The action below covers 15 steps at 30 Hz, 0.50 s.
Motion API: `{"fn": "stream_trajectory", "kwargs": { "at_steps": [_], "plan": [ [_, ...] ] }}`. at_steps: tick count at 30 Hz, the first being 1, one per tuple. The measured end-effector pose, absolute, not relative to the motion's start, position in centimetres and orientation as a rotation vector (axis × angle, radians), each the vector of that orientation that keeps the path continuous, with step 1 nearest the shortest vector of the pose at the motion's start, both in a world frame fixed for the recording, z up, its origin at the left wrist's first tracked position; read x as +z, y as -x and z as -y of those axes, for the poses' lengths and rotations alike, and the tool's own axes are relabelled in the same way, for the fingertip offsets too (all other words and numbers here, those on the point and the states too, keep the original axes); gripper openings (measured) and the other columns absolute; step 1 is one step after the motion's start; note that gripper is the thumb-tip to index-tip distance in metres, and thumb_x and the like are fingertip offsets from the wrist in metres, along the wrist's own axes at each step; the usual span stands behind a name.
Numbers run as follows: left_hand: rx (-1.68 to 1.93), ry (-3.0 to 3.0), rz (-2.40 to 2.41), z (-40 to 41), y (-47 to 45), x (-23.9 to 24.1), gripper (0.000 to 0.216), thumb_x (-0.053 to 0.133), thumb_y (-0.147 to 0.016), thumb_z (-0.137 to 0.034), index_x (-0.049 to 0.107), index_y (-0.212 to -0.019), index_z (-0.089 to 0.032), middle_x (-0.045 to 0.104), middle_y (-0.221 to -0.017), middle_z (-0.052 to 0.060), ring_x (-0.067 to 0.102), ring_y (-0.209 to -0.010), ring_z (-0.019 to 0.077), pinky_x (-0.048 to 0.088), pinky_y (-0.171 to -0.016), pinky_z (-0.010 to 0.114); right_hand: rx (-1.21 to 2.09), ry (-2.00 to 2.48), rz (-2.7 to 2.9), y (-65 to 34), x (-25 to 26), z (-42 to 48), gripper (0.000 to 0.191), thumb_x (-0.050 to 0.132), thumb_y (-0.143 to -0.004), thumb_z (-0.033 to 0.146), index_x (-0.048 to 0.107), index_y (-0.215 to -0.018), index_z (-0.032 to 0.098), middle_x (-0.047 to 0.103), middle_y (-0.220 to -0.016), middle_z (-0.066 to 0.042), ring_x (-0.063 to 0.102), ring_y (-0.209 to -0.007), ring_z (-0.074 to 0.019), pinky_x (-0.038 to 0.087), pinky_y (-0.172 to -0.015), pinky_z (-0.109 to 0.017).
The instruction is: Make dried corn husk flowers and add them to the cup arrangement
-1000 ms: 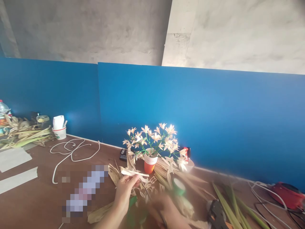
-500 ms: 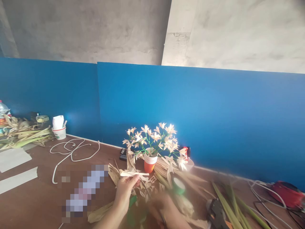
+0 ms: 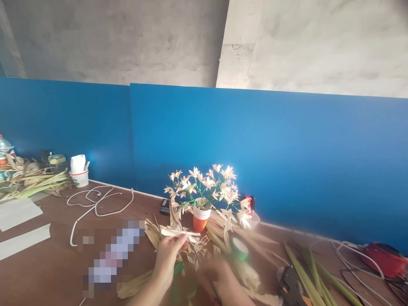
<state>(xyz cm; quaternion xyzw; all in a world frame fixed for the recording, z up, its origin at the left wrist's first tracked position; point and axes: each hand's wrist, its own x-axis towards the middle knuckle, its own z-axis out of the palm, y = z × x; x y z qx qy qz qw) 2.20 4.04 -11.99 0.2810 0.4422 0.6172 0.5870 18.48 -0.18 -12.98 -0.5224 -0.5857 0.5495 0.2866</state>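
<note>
Left hand (image 3: 166, 260) at the near edge of the bench (image 3: 57, 255), thumb and fingers pinched on a leaf strip (image 3: 179, 232): pale, dry, flat, papery, lying roughly level just above the fingertips. Right hand (image 3: 220, 281) just beside it toward the right, motion-blurred, can't tell if it's spread or gripping. Loose dried husk pieces (image 3: 196, 248) sit under and between both hands, curled and fibrous. Behind the strip, near the back edge: orange paper cup (image 3: 200, 219), upright, holding cream star-shaped flowers (image 3: 207, 186) on thin green stems. Green tape roll (image 3: 239, 249) just right of the right hand. Black glue gun (image 3: 288, 287) and long flat green leaves (image 3: 314, 276) toward the near right corner. White cable (image 3: 95, 204) looped on the left half; matte brown bench top.
</note>
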Motion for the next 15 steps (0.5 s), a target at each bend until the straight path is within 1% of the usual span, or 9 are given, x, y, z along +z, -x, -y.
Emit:
{"fn": "stream_trajectory", "kwargs": {
  "at_steps": [2,6,8,10,12,15],
  "plan": [
    [1.441,-0.671,-1.003,-3.9,-2.3,-12.0,0.038,0.086,-0.048,-0.037,0.073,-0.072,-0.012,0.070,-0.065,0.003,0.062,-0.065,0.0158,0.051,-0.066,0.026,1.463,1.394,1.566,-18.3,-12.4,0.3,0.018,0.063,-0.065,0.036,0.062,-0.069,0.018,0.044,-0.039,0.007,0.035,-0.031,-0.0073,0.028,-0.034,-0.020],
    [1.456,-0.680,-0.937,-3.7,-2.3,-11.9,0.048,0.085,-0.052,-0.033,0.071,-0.093,-0.013,0.072,-0.078,0.005,0.064,-0.072,0.0169,0.052,-0.070,0.027,1.442,1.372,1.600,-18.2,-10.7,0.7,0.018,0.057,-0.067,0.035,0.055,-0.060,0.019,0.040,-0.037,0.008,0.038,-0.033,-0.0072,0.024,-0.033,-0.018],
    [1.482,-0.672,-0.939,-3.8,-2.1,-11.7,0.048,0.083,-0.056,-0.032,0.069,-0.098,-0.014,0.071,-0.086,0.006,0.065,-0.078,0.0178,0.052,-0.072,0.028,1.463,1.331,1.660,-18.4,-9.9,0.9,0.021,0.058,-0.067,0.036,0.053,-0.057,0.018,0.041,-0.039,0.008,0.038,-0.034,-0.0065,0.024,-0.033,-0.017],
    [1.517,-0.690,-0.956,-3.9,-1.9,-11.5,0.048,0.079,-0.061,-0.033,0.067,-0.103,-0.015,0.071,-0.091,0.006,0.065,-0.081,0.0180,0.053,-0.074,0.028,1.508,1.262,1.707,-18.6,-9.5,0.9,0.024,0.060,-0.066,0.039,0.055,-0.058,0.017,0.043,-0.041,0.007,0.038,-0.034,-0.0053,0.024,-0.033,-0.016],
    [1.533,-0.745,-0.992,-4.1,-1.6,-11.4,0.050,0.077,-0.062,-0.033,0.063,-0.107,-0.016,0.070,-0.088,0.005,0.065,-0.076,0.0173,0.053,-0.071,0.028,1.542,1.195,1.705,-18.7,-9.4,0.9,0.027,0.062,-0.066,0.041,0.055,-0.057,0.017,0.043,-0.040,0.007,0.037,-0.034,-0.0047,0.023,-0.033,-0.016],
    [1.541,-0.849,-1.049,-4.4,-1.2,-11.3,0.052,0.076,-0.060,-0.031,0.060,-0.107,-0.016,0.069,-0.081,0.003,0.065,-0.071,0.0176,0.051,-0.065,0.027,1.558,1.176,1.652,-18.9,-9.9,0.7,0.030,0.063,-0.066,0.044,0.054,-0.055,0.017,0.042,-0.038,0.007,0.037,-0.033,-0.0051,0.021,-0.031,-0.015]
  ]
}}
